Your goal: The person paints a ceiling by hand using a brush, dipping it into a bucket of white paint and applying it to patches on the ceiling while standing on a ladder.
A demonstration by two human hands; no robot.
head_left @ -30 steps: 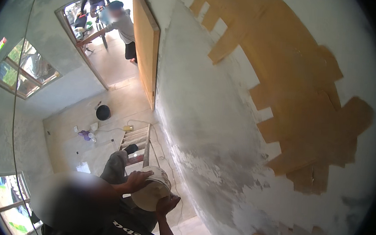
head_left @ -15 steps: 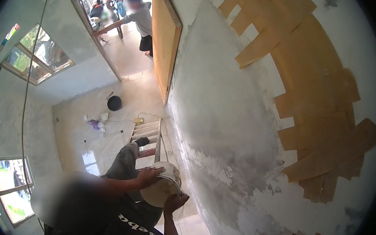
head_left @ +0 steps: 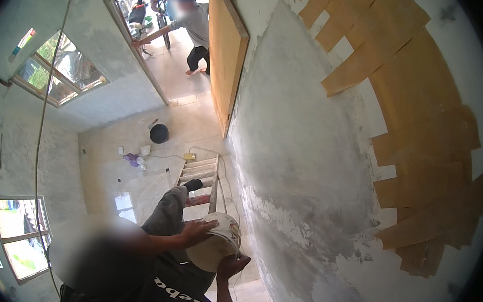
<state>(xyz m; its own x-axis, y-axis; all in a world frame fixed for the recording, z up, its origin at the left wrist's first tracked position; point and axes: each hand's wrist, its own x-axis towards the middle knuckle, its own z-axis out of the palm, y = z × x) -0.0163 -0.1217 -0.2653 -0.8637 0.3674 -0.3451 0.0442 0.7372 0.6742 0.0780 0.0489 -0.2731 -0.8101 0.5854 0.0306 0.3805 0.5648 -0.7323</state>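
Neither my left hand nor my right hand shows. Close below the view, a co-worker (head_left: 181, 299) in a dark shirt grips a pale bucket (head_left: 202, 254) with both hands. One co-worker hand (head_left: 196, 231) lies over the bucket's upper side; the other hand (head_left: 231, 268) holds the rim at the right. The bucket is tilted, so its opening and pale inside show. What it contains, if anything, I cannot make out. A dark-clad foot (head_left: 193, 184) is by the rungs of a wooden ladder (head_left: 201, 173) under the co-worker.
Along the right stands a part-plastered wall (head_left: 310, 139) with brown patches (head_left: 430, 137). A wooden door (head_left: 222, 53) stands open, with another person (head_left: 193, 28) in the doorway. On the floor are a black bucket (head_left: 159, 134), a purple item (head_left: 132, 159) and a cord (head_left: 167, 156). A cable (head_left: 44, 113) hangs at left.
The whole view has shifted, so the room sits farther right in the picture. The co-worker still holds the bucket in both hands. More of the doorway person's legs shows.
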